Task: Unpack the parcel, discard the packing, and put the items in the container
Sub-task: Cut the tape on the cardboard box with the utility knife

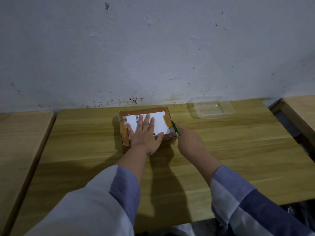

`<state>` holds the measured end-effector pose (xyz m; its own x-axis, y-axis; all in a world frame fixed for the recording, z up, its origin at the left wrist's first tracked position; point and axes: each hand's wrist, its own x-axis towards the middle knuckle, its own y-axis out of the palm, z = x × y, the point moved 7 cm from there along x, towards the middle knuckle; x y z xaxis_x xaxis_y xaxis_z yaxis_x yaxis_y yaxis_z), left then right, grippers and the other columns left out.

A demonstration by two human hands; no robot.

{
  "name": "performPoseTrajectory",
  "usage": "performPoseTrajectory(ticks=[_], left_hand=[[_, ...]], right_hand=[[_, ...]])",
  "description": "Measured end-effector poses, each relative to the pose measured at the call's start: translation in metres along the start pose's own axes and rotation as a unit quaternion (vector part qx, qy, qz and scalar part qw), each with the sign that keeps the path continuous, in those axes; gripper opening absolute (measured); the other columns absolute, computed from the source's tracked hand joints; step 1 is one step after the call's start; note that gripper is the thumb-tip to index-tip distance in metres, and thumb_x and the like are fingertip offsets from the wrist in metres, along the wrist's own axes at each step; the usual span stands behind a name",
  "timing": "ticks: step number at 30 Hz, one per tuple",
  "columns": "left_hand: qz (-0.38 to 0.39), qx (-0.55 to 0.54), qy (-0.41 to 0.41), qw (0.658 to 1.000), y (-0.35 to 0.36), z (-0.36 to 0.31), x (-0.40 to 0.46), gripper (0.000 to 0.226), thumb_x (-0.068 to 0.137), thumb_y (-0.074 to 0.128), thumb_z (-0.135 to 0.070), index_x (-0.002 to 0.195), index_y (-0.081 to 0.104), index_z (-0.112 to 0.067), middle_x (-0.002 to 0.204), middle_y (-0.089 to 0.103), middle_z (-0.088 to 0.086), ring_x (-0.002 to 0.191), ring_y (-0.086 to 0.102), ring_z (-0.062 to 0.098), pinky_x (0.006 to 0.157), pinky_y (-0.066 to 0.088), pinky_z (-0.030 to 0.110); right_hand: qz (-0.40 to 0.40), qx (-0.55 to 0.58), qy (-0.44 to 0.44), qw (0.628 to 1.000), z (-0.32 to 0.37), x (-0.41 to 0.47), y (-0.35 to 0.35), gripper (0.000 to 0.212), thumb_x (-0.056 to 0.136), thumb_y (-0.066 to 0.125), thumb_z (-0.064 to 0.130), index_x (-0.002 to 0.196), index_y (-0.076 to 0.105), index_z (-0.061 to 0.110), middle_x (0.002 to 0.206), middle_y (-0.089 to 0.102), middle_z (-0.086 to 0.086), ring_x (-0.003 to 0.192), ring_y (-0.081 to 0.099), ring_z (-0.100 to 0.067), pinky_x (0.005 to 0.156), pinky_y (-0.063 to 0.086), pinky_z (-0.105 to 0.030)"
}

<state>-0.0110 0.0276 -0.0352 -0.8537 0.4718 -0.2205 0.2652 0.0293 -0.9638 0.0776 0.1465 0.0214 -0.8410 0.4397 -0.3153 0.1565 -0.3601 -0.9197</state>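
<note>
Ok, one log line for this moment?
parcel: sealed | left hand: pressing its top | right hand: green cutter at right edge | container: empty

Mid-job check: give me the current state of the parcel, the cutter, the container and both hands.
Cardboard parcel: closed, still taped, on the table.
Green cutter: held at the parcel's right edge.
Clear plastic container: open, empty, standing right of the parcel near the wall.
Left hand: flat, fingers spread, pressing on the parcel's white label.
Right hand: grips the cutter.
</note>
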Motion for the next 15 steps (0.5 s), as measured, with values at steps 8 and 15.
performPoseTrajectory(ticks=[8,15], left_hand=[[-0.006,0.003,-0.001,1.000,0.000,0.000,-0.001,0.073,0.093,0.010,-0.065,0.152,-0.011,-0.026,0.158,-0.023,-0.004,0.144,-0.026,0.020,0.111,-0.012,0.064],[-0.010,0.001,0.002,1.000,0.000,0.000,0.000,0.073,0.093,0.009,-0.065,0.152,-0.011,-0.026,0.158,-0.024,-0.003,0.144,-0.026,0.021,0.111,-0.012,0.064]], right_hand=[[-0.013,0.026,0.009,1.000,-0.014,-0.023,-0.001,0.053,0.099,0.036,0.018,0.148,0.020,0.032,0.110,0.066,-0.014,0.091,0.065,-0.026,0.068,0.052,-0.034],[-0.098,0.168,0.016,0.981,-0.025,-0.038,-0.011,0.049,0.097,0.037,0.038,0.145,0.025,0.037,0.096,0.068,-0.008,0.072,0.062,-0.020,0.059,0.053,-0.034]])
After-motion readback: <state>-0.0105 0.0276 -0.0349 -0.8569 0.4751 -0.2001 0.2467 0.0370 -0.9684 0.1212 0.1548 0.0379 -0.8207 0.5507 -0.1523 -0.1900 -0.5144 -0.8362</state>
